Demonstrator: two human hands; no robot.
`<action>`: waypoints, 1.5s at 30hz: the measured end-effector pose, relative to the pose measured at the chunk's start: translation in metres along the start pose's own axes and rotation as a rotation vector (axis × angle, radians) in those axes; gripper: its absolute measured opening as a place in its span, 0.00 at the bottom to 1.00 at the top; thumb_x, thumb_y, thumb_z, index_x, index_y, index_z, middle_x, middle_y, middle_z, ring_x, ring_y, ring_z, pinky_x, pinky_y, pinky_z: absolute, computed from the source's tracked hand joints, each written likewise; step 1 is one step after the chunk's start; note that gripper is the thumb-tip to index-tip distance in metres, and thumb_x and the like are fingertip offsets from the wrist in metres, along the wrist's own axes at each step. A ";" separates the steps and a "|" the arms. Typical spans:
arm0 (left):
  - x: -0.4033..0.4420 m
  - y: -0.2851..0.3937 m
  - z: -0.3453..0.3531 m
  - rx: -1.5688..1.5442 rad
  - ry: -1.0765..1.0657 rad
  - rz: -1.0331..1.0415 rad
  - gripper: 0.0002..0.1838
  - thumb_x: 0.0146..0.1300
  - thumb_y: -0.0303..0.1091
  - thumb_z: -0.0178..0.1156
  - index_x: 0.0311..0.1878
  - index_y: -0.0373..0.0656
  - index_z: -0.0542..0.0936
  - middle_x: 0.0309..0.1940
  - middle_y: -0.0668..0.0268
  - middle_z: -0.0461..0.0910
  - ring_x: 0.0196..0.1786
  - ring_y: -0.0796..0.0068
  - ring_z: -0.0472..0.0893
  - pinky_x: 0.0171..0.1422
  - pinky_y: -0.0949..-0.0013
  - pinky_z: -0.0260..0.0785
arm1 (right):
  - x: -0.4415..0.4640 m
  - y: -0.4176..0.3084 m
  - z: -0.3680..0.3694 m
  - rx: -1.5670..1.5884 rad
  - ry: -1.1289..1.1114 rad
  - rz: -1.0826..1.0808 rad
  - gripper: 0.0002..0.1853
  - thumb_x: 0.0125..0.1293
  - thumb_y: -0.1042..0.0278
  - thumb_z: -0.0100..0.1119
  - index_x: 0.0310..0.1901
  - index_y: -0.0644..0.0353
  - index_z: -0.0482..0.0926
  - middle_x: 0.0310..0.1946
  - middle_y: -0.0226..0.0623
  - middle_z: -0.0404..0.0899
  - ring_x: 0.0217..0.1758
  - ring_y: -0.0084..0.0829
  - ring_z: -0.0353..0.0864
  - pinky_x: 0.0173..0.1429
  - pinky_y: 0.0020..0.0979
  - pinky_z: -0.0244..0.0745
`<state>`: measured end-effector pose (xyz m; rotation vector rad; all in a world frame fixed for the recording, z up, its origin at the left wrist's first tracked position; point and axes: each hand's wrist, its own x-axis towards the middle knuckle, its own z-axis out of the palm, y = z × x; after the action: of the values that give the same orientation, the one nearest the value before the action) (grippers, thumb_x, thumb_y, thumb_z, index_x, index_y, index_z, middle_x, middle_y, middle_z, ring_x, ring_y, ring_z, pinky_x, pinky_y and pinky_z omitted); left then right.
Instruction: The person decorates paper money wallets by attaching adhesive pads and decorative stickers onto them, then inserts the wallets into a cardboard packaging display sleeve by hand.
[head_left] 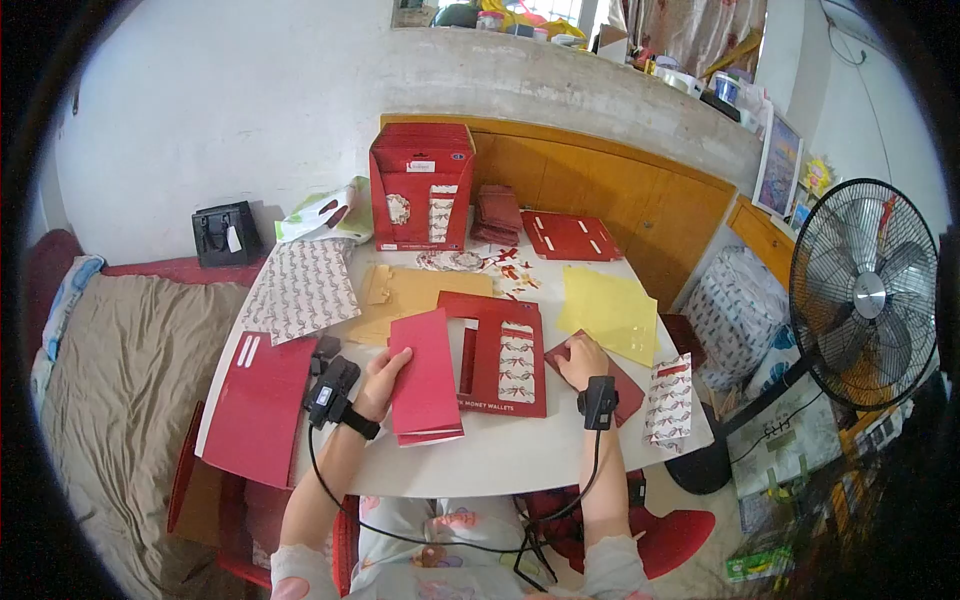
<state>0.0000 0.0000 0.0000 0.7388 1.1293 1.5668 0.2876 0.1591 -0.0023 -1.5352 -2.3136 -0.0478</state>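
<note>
My left hand [384, 380] grips a pinkish-red money wallet [424, 365] by its left edge, and at least one more layer shows at its lower end. Just right of it lies a red printed card [489, 390] marked "money wallets", with cut-out windows and a white patterned wallet [517, 362] on its right side. My right hand [582, 360] has its fingers curled and closed over a dark red wallet [627, 393] lying on the table; its fingertips are partly hidden. Both wrists carry a small black device with a cable.
Behind stand a red display box [412, 195] and a stack of dark red pieces [497, 212]. Around lie a yellow sheet [610, 312], patterned paper [300, 285], a red board [255, 400] and patterned wallets [669, 400]. A black fan [868, 295] stands right; cables hang between my arms.
</note>
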 end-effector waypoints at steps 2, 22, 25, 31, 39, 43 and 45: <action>-0.002 0.004 0.003 0.012 0.026 -0.006 0.19 0.60 0.38 0.53 0.50 0.35 0.69 0.40 0.64 0.75 0.40 0.77 0.76 0.45 0.76 0.69 | -0.001 -0.004 -0.003 0.004 -0.072 0.048 0.14 0.49 0.61 0.59 0.33 0.63 0.76 0.36 0.47 0.76 0.43 0.43 0.76 0.42 0.40 0.73; 0.000 -0.002 0.002 0.027 0.009 0.010 0.17 0.60 0.38 0.53 0.48 0.36 0.71 0.40 0.65 0.76 0.40 0.79 0.75 0.45 0.76 0.67 | -0.004 -0.001 0.003 -0.168 -0.026 -0.148 0.07 0.53 0.70 0.51 0.25 0.62 0.77 0.24 0.45 0.78 0.29 0.42 0.80 0.33 0.38 0.75; -0.004 0.000 0.005 0.037 0.011 0.014 0.18 0.60 0.39 0.54 0.48 0.35 0.71 0.40 0.66 0.76 0.40 0.79 0.75 0.46 0.76 0.67 | -0.007 -0.003 -0.003 -0.158 -0.004 -0.149 0.07 0.54 0.69 0.51 0.25 0.62 0.76 0.26 0.45 0.78 0.29 0.42 0.79 0.33 0.38 0.75; -0.003 0.001 0.003 0.048 0.019 0.000 0.19 0.60 0.39 0.54 0.49 0.35 0.71 0.40 0.66 0.76 0.41 0.79 0.75 0.46 0.77 0.67 | -0.007 0.006 -0.001 -0.043 0.042 -0.178 0.07 0.55 0.68 0.51 0.30 0.63 0.75 0.27 0.45 0.77 0.30 0.44 0.78 0.35 0.39 0.73; -0.004 0.003 0.005 0.050 0.044 0.013 0.19 0.60 0.38 0.54 0.48 0.34 0.71 0.41 0.64 0.76 0.42 0.79 0.75 0.47 0.77 0.67 | -0.011 0.000 -0.013 0.106 0.301 -0.209 0.11 0.53 0.76 0.47 0.40 0.60 0.71 0.28 0.44 0.77 0.33 0.46 0.76 0.39 0.39 0.72; -0.003 0.001 0.003 0.049 0.025 0.015 0.19 0.60 0.39 0.54 0.48 0.34 0.71 0.41 0.64 0.75 0.42 0.79 0.75 0.48 0.77 0.67 | -0.009 0.004 -0.007 0.060 0.165 -0.161 0.09 0.52 0.76 0.49 0.37 0.59 0.73 0.32 0.44 0.76 0.35 0.44 0.76 0.39 0.39 0.72; -0.003 0.001 0.003 0.037 0.022 0.019 0.19 0.60 0.39 0.54 0.49 0.34 0.71 0.41 0.64 0.75 0.42 0.80 0.75 0.48 0.77 0.67 | -0.010 0.003 -0.008 0.048 0.088 -0.136 0.08 0.52 0.74 0.51 0.36 0.59 0.73 0.33 0.44 0.76 0.35 0.43 0.76 0.38 0.39 0.72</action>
<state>0.0032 -0.0020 0.0024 0.7604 1.1731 1.5768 0.2956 0.1493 0.0019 -1.3237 -2.3288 -0.0925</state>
